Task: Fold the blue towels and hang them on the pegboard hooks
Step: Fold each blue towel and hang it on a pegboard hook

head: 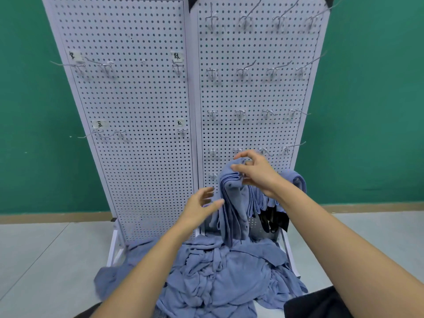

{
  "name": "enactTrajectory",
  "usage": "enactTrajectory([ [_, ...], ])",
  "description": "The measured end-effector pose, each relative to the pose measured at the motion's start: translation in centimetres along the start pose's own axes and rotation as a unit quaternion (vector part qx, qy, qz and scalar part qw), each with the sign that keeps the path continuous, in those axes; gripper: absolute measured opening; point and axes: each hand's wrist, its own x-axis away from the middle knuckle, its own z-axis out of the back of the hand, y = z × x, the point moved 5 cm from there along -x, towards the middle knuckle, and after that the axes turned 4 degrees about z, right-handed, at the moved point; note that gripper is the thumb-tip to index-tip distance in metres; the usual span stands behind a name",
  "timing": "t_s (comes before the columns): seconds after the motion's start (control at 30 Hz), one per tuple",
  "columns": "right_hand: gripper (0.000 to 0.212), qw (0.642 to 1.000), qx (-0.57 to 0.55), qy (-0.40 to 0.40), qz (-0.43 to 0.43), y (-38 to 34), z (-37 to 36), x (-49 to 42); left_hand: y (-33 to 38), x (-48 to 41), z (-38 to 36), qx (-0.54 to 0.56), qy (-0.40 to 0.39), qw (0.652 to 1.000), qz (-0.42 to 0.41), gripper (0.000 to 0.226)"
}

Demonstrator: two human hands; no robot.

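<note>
Right now the right hand (254,173) pinches the top fold of a folded blue towel (231,203), holding it up against the lower rows of the right pegboard (252,92). The left hand (202,203) is spread open just beside the towel's hanging edge; whether it touches the cloth I cannot tell. The hook meant for this towel is hidden behind the right hand, so it is unclear whether the fold is caught on it. That looks like the main risk: if the hand lets go before the fold sits over the hook, the towel would likely slip down onto the loose pile of towels (224,271) on the floor (46,249). The layers hang unevenly, and a tug from the left hand could pull the fold apart. Another hung towel (298,180) is close on the right and could be knocked.
</note>
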Motion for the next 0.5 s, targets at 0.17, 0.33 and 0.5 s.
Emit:
enactTrajectory([
  [0.17,0.016,0.999,-0.046,0.022,-0.001,-0.6,-0.1,-0.4,0.7,-0.2,-4.1,0.024,0.009,0.999,-0.019,0.070],
  [0.33,0.013,0.980,-0.188,0.065,-0.012,-0.4,1.3,-1.0,0.6,-1.2,-3.5,0.000,0.153,0.987,-0.052,0.026],
  [0.5,0.007,0.976,-0.183,0.094,-0.075,4.3,3.9,-1.0,0.9,-2.0,0.8,-0.062,0.218,0.971,-0.073,0.018],
])
